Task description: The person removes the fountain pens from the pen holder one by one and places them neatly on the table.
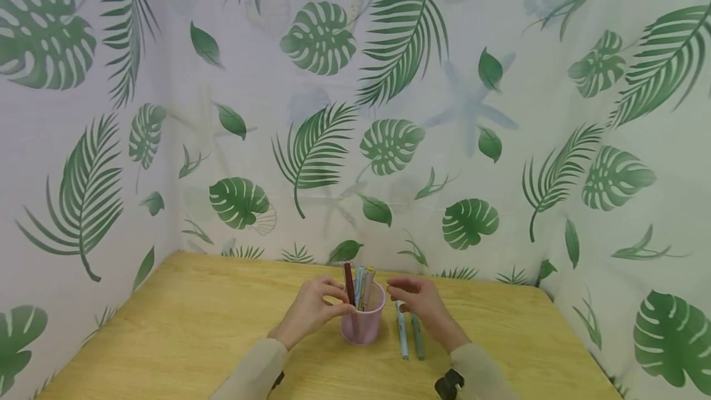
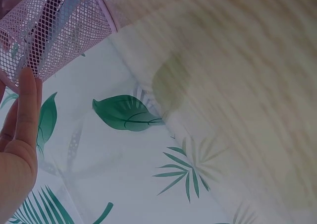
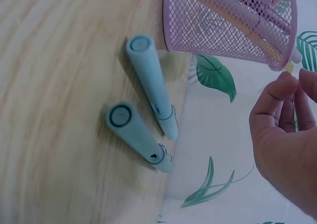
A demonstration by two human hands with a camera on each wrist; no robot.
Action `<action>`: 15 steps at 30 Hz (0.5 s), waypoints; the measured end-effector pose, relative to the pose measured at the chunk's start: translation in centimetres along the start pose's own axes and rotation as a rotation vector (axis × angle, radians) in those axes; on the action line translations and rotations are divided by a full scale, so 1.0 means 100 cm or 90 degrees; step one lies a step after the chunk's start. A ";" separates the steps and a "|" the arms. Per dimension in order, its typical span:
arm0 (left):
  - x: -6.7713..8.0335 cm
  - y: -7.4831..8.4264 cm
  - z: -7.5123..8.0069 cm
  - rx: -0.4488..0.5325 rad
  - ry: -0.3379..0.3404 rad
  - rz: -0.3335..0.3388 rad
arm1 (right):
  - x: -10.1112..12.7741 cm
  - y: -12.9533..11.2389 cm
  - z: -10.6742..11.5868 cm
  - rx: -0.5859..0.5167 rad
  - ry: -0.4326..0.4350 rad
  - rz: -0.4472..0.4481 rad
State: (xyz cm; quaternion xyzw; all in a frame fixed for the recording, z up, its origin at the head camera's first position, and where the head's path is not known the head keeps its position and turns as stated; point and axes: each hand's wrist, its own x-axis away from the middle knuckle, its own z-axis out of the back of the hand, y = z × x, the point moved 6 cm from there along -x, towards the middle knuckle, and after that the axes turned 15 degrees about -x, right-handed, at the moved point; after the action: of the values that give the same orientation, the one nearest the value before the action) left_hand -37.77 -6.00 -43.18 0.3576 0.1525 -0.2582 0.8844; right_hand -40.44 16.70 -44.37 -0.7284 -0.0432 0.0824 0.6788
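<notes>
A pink mesh pen cup stands upright on the table with several pens in it, among them a dark red pen leaning at the left. My left hand holds the cup at its left rim, thumb in front; in the left wrist view its fingers lie along the mesh. Just right of the rim is my right hand, fingers loosely bent with nothing between them. Below it, a light blue pen and a grey-green pen lie side by side on the table, caps toward the back wall.
The wooden table is bounded by a leaf-patterned cloth at the back and both sides. Both wrists wear dark straps over light sleeves, the right strap showing near the front.
</notes>
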 end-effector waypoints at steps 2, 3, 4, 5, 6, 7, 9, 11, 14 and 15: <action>-0.001 0.000 0.000 -0.001 -0.002 -0.001 | 0.000 0.000 -0.002 0.005 0.002 0.004; -0.001 0.001 0.000 -0.001 -0.004 -0.001 | -0.001 0.000 -0.003 0.010 0.004 0.006; -0.001 0.001 0.000 0.000 -0.007 0.001 | -0.001 -0.001 -0.004 0.019 0.006 0.009; -0.001 0.000 0.000 0.000 -0.008 0.001 | -0.002 -0.001 -0.005 0.026 0.008 0.011; -0.001 0.000 -0.001 0.000 -0.009 0.002 | -0.002 -0.001 -0.006 0.034 0.007 0.016; -0.001 0.000 -0.001 0.001 -0.010 0.003 | -0.003 -0.002 -0.007 0.041 0.008 0.020; -0.001 0.000 -0.001 0.003 -0.011 0.004 | -0.002 -0.007 -0.011 0.047 0.006 0.028; -0.001 0.000 -0.001 0.004 -0.011 0.004 | -0.002 -0.010 -0.014 0.044 0.002 0.030; -0.001 0.000 -0.001 0.007 -0.013 0.006 | -0.003 -0.012 -0.019 0.032 -0.001 0.034; -0.001 0.000 -0.001 0.007 -0.013 0.006 | -0.004 -0.013 -0.021 0.028 -0.004 0.036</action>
State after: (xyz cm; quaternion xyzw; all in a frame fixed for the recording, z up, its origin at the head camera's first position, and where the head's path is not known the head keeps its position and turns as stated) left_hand -37.87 -5.91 -43.18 0.3606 0.1404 -0.2587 0.8851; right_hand -40.39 14.67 -42.92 -0.7137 -0.0227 0.1048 0.6922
